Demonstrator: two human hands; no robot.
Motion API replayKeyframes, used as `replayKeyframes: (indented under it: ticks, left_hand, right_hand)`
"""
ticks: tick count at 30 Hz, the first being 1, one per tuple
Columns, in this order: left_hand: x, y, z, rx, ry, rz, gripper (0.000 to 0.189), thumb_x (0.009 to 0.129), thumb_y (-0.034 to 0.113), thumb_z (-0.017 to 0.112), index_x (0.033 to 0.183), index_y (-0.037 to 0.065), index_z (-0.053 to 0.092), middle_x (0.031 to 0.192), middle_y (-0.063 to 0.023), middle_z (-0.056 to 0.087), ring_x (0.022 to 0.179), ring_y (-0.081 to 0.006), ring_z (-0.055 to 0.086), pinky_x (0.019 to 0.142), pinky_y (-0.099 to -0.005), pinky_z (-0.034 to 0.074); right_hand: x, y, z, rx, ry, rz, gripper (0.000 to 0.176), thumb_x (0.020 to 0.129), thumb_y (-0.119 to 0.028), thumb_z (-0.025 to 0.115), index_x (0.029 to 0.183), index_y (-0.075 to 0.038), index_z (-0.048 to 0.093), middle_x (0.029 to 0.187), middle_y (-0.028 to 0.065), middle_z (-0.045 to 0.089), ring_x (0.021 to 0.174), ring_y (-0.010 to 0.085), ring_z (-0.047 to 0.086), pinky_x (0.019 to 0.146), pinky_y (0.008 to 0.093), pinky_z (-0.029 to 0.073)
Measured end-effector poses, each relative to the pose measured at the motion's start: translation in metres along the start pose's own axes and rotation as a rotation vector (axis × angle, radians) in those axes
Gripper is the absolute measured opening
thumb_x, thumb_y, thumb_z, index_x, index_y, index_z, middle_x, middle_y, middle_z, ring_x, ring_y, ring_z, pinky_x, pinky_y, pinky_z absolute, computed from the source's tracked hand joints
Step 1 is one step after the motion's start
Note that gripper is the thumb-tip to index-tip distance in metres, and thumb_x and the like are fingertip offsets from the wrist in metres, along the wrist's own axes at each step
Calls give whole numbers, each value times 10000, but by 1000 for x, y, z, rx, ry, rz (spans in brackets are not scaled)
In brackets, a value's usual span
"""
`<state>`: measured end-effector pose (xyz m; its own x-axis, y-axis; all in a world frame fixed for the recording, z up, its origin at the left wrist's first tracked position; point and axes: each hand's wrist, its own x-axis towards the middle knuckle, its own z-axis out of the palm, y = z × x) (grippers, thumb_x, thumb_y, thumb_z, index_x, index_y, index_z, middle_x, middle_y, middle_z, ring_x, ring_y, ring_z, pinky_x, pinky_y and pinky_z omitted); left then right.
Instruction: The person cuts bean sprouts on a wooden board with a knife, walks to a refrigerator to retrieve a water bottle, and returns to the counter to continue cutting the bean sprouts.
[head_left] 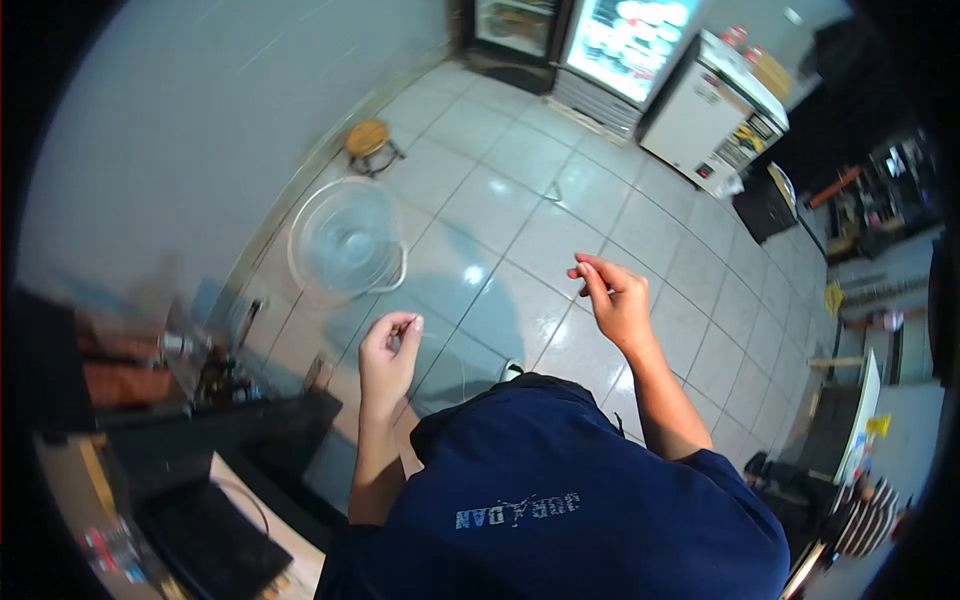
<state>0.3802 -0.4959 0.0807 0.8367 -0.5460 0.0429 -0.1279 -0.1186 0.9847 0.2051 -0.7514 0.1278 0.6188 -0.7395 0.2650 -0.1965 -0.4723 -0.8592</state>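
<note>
My left hand (388, 352) is raised over the floor at the middle left, thumb and fingers pinched together. A faint, thin pale line curves in the space just right of it, above my shirt. My right hand (613, 298) is held higher and further out, its thumb pressed against the bent index finger. I cannot tell what, if anything, sits in either pinch. Nearest to my left hand is a large clear plastic tub (345, 240) with a side handle, standing on the tiles. Below both hands is my dark blue shirt (600, 530).
A round wooden stool (368, 138) stands by the wall (200, 130). Ahead are a lit display fridge (630, 45) and a white chest cabinet (705, 115). A black bin (765, 205) is at right. Dark furniture (230, 440) borders my left. A person in stripes (868, 520) is at far right.
</note>
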Motion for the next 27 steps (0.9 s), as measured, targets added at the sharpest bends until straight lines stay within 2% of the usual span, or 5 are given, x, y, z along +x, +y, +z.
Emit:
replayKeyframes:
  ticks: [7,10,17,25,27]
  left_hand:
    - [145,53,163,112,-241,141,134,890,146,712,963,34,705,843,-2,684,756,-68,562,648,-240,403]
    - [194,46,207,102,-275,129,143,907,148,709,958,15,694,818,39,635,738,-37,504,644,-201,399]
    - [366,15,307,66,-394,63,133,917,138,694,969,15,695,849,21,661,767,-46,543,649,-199,406]
    - [579,57,446,-19,-528,72,144,926,114,686,989,-14,669,857,0,646,787,-64,561,726,-213,464]
    - [627,69,477,-42,-543,97,144,925,113,687,987,-16,668,857,-1,646,782,-62,561,721,-211,463]
  right_hand:
    - [52,76,-115,-206,313,143,140,839,-133,783,823,2,750,722,90,733,599,103,661,568,241,512]
    - [92,101,-129,-127,339,214,109,891,-86,714,923,16,739,811,98,749,637,108,670,596,238,527]
    - [234,187,-136,-50,483,177,225,934,-35,624,1143,32,674,975,118,752,742,136,698,676,254,559]
    - [415,235,-166,-1,618,278,192,951,-113,648,1017,61,697,856,126,745,762,144,712,673,255,559]
    - [451,249,-186,-74,602,408,196,936,-133,677,956,61,696,834,129,741,742,133,704,653,240,544]
